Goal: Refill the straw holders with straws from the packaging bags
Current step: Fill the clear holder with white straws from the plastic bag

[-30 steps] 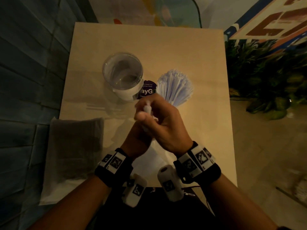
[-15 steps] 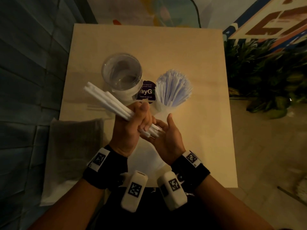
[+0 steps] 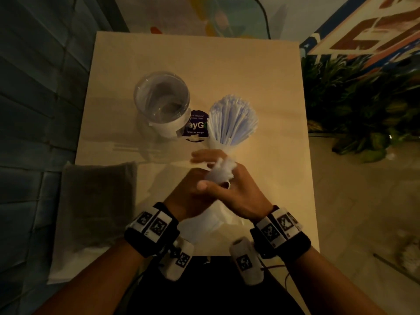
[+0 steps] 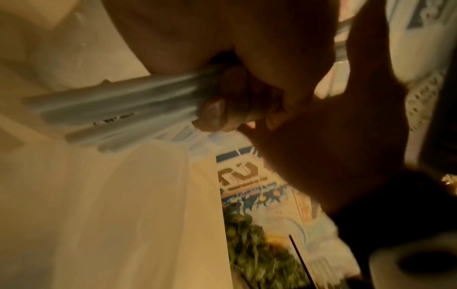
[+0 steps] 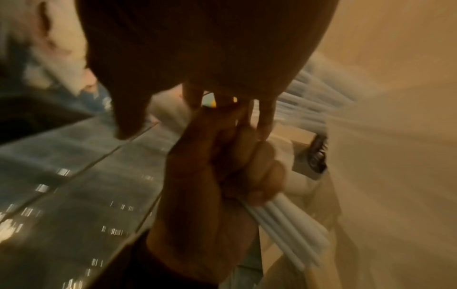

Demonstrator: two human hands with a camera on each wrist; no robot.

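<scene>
Table overhead; wrist-only: left fingers around straws.

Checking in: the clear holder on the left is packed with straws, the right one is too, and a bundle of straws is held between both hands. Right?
Not quite. In the head view the clear holder on the left holds no straws; you can see down to its bottom. The rest stands: the right holder is packed, and the left hand grips the bundle of straws, with the right hand against it.
</scene>
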